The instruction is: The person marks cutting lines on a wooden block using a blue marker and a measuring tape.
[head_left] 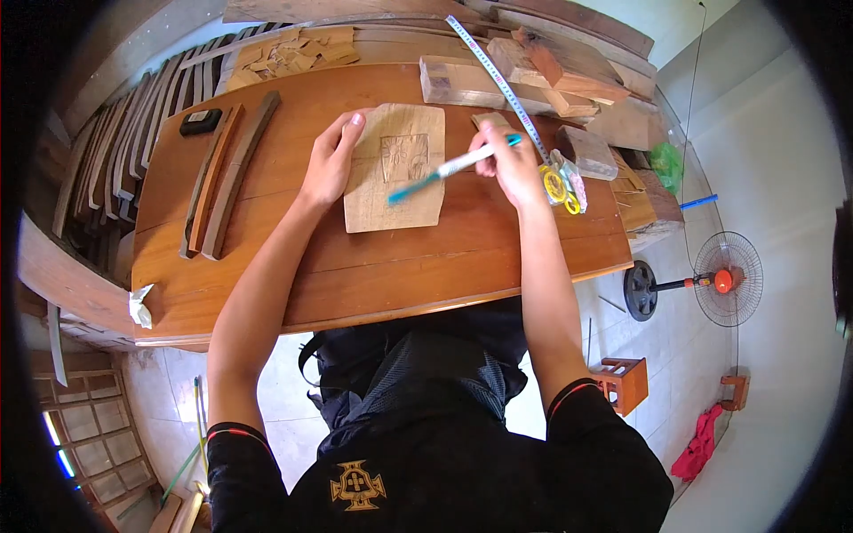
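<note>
— While the right hand (515,164) pinches a teal pen (449,169), tip low on the sketched wooden panel (395,200), why is the left hand (330,164) flat?
— It presses the panel's left edge, fingers spread, probably against sliding on the table (373,275).
— Anything crowding?
— A tape measure (555,185) just right of the panel; dark wood strips (222,173) left, well apart.
</note>
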Action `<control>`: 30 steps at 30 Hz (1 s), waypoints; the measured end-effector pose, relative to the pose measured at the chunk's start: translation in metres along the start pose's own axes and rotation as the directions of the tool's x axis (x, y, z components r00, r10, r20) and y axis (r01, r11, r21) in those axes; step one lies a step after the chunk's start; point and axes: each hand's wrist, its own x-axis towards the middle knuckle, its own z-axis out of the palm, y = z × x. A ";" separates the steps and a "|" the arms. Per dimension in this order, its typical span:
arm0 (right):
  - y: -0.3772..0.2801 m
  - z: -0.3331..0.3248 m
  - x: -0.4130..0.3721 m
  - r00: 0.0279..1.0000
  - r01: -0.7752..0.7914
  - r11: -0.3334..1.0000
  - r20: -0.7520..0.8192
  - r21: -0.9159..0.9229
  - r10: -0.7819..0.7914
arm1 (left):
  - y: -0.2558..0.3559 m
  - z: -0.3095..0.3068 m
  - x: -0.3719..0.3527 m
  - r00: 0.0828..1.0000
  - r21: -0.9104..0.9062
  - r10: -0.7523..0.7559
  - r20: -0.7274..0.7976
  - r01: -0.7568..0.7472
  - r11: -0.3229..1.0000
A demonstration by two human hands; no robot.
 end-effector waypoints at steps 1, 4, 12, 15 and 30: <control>0.000 0.003 0.003 0.991 0.073 0.994 -0.117 0.081 -0.063 | -0.001 0.000 0.001 1.000 0.014 0.008 -0.001 -0.008 1.000; 0.001 0.016 0.003 0.992 0.025 1.000 -0.125 0.010 -0.023 | 0.000 0.001 0.000 1.000 0.007 -0.007 -0.006 0.007 1.000; -0.005 0.026 0.001 0.990 0.015 0.999 -0.136 -0.051 -0.022 | 0.005 0.002 -0.002 1.000 0.034 0.001 -0.007 -0.001 0.999; 0.001 0.023 0.003 0.980 0.091 0.996 -0.174 -0.010 -0.092 | -0.001 0.001 0.000 1.000 0.009 -0.002 -0.007 0.002 1.000; 0.000 0.027 0.000 0.999 0.040 0.993 -0.023 -0.110 -0.043 | 0.006 0.003 -0.001 0.999 -0.023 0.041 0.024 -0.040 0.999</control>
